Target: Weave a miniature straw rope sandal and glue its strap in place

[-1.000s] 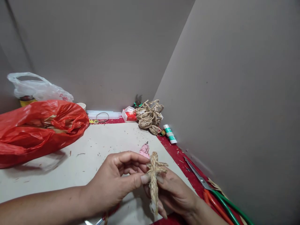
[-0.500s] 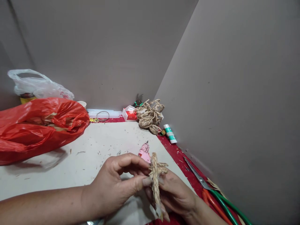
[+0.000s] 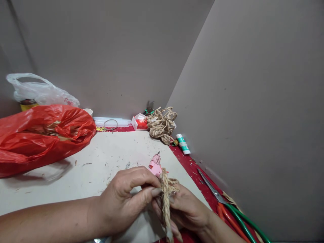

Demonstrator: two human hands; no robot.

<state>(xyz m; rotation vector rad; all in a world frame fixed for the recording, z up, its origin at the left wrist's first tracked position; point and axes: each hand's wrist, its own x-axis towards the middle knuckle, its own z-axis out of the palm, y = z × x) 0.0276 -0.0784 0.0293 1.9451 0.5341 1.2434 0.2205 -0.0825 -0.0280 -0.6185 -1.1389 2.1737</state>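
A piece of braided straw rope [image 3: 165,202] stands roughly upright between my hands, with shorter strands sticking out to the right near its top. My left hand [image 3: 131,195] pinches it from the left with thumb and forefinger. From the right and behind, my right hand [image 3: 188,207] grips the same piece; some of its fingers are hidden by the braid. Just beyond the braid's upper end lies a pink glue gun [image 3: 155,164] on the pale board, its nozzle pointing away from me.
A red plastic bag [image 3: 45,135] of straw lies at left, a white bag [image 3: 43,89] behind it. Clear glue sticks [image 3: 121,122], a small red-and-white box [image 3: 139,122] and bundled braided cord [image 3: 162,125] line the back. Large scissors [image 3: 215,194] lie right, by the grey wall [image 3: 253,118].
Both hands have shifted slightly left and down with the braid. My left finger and thumb have drawn closer together on it.
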